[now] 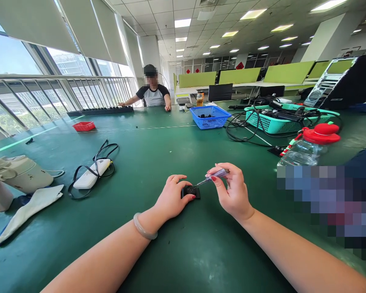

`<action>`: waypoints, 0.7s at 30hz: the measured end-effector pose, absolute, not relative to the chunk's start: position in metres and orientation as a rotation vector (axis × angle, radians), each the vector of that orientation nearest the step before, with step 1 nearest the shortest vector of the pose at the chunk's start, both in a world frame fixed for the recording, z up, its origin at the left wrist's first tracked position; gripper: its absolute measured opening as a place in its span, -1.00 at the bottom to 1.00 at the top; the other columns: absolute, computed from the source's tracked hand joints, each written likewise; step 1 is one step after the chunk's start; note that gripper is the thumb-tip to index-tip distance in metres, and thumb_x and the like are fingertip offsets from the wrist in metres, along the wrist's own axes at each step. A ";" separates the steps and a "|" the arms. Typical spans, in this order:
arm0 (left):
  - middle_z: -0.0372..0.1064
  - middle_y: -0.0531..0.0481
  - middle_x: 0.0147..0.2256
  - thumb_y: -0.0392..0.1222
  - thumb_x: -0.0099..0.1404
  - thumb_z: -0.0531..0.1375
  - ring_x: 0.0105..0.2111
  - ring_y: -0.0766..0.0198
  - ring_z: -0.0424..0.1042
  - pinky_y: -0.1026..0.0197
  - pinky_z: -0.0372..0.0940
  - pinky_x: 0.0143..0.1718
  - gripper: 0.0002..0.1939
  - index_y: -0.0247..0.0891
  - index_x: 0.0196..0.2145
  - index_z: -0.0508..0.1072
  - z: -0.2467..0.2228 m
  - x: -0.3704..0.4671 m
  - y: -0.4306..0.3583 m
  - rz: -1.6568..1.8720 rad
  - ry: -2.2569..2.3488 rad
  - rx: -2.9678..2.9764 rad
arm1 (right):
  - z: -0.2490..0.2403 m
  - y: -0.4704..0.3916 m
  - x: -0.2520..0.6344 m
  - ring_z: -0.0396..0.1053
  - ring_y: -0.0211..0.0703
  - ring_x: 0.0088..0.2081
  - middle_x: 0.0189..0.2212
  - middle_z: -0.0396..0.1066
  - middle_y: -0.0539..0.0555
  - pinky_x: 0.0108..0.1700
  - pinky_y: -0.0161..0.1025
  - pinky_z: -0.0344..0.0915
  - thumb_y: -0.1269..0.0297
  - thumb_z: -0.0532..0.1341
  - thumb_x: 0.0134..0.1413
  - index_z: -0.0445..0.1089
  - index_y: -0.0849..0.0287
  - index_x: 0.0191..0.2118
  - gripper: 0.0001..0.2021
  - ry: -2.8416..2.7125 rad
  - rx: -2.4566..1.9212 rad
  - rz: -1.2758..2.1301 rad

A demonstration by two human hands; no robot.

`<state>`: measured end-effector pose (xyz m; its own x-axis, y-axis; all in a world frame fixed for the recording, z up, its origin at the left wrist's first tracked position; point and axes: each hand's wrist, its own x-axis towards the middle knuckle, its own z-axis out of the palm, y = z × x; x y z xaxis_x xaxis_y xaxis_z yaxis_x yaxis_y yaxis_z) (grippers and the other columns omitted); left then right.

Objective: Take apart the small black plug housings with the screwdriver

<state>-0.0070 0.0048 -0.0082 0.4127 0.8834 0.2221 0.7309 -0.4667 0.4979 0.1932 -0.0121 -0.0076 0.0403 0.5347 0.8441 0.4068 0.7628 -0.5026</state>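
A small black part (190,189) lies on the green table, roughly square with a round feature on its top. My left hand (174,196) grips it from the left, thumb along its near side and fingers at its far side. Between the fingertips of my right hand (232,190) is a screwdriver (217,173) with a translucent purplish handle. The tool slants down to the left, and its tip meets or nearly meets the top of the black part; contact is too small to make out.
A white power bank (93,174) with a black strap, a cream bag (20,173) and a folded cloth (30,211) are left. Beyond stand a red tray (84,126), blue basket (210,122) and teal basket (271,127) with cables. A red-lidded bottle (308,148) is right. A person (154,95) sits opposite.
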 end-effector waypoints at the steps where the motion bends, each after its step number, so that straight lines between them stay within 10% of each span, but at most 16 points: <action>1: 0.33 -0.16 0.15 -0.15 0.24 0.34 0.26 -0.07 0.18 -0.23 0.15 0.30 -0.74 -0.16 -0.10 0.56 -0.008 -0.007 0.005 0.661 1.398 2.350 | -0.009 -0.011 0.193 0.56 -0.17 -0.20 -0.23 0.49 0.05 -0.09 -0.10 0.54 0.45 0.15 0.28 0.17 -0.01 0.13 -0.63 -1.585 -0.783 0.121; 21: 0.31 -0.17 0.16 -0.12 0.27 0.31 0.26 -0.05 0.13 -0.20 0.11 0.32 -0.72 -0.19 -0.07 0.54 -0.005 -0.006 0.005 0.576 1.380 2.382 | -0.017 0.016 0.213 0.54 0.03 -0.19 -0.31 0.56 0.08 0.08 0.20 0.34 -0.08 0.28 0.07 0.28 0.06 0.07 -0.48 -1.188 -1.238 0.747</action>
